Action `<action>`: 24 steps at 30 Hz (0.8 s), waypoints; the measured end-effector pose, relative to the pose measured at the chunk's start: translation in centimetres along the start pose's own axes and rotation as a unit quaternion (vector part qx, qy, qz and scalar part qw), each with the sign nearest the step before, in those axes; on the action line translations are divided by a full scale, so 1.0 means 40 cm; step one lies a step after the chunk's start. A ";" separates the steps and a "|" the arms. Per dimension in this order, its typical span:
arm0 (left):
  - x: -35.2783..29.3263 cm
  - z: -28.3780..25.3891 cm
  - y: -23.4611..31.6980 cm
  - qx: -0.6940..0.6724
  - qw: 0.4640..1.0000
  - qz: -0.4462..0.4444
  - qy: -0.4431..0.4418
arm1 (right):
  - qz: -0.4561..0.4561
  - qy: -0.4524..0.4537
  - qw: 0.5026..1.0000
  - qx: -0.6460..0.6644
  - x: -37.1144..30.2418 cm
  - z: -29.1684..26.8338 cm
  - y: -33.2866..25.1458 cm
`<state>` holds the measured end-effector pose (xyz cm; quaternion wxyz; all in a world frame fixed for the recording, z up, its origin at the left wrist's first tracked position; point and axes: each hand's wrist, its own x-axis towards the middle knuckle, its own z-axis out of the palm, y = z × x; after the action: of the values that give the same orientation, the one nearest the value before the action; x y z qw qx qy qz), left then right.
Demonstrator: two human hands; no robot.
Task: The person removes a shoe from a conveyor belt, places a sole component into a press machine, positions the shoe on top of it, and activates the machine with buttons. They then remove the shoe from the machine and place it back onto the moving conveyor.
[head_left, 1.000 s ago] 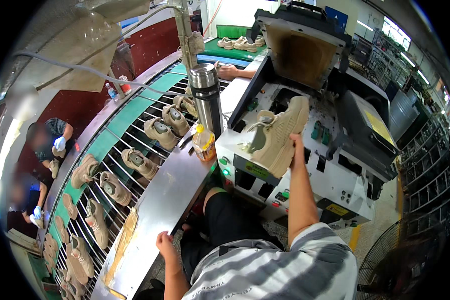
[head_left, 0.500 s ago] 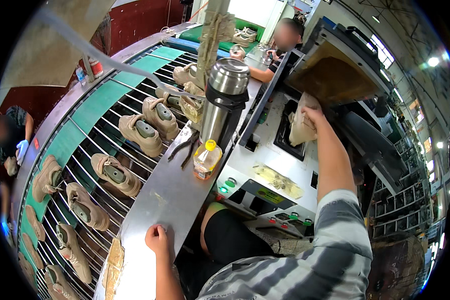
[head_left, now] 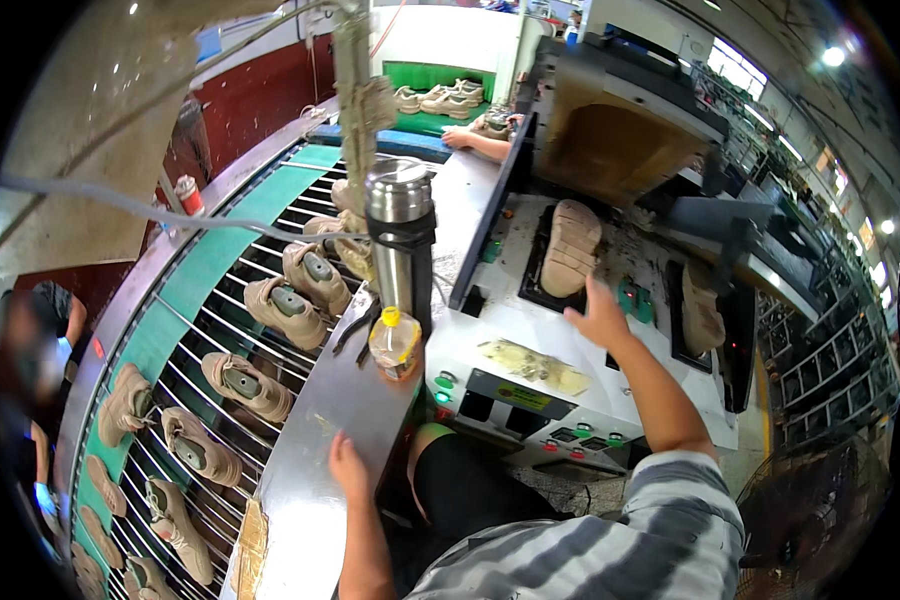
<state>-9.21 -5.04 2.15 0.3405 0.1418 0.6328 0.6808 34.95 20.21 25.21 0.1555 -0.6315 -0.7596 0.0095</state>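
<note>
A beige shoe lies sole up in the black recess of the white press machine. My right hand is just below the shoe's near end, thumb and fingers spread, holding nothing. Whether a fingertip touches the sole I cannot tell. Over the metal ledge is my left hand, fingers loosely stretched and nothing in them. A second beige shoe sits in the right-hand recess of the press. The raised lid stands tilted behind the first shoe.
On the ledge stand a steel thermos and a yellow-capped bottle, with black pliers beside them. Left of it, a roller conveyor carries several beige shoes. A co-worker's arm reaches in at the back. A fan stands lower right.
My right hand has let go of the beige shoe, which now rests sole up in the recess, and has drawn back toward me. My left hand's fingers have loosened. The whole view has shifted.
</note>
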 end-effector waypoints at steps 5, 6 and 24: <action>-0.131 0.382 0.054 -0.141 0.956 -0.192 -0.172 | -0.013 0.099 0.993 0.060 -0.243 -0.102 0.165; -0.071 0.397 0.021 -0.221 0.899 -0.224 -0.305 | -0.008 0.130 0.989 0.067 -0.254 -0.125 0.199; -0.384 -0.332 0.098 -0.147 0.976 -0.156 -0.028 | 0.458 0.042 0.888 -0.006 -0.113 -0.293 0.640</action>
<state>-7.45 -24.95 7.45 0.4772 0.0094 0.5305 0.7006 63.02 18.89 29.97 0.1618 -0.9102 -0.3783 0.0486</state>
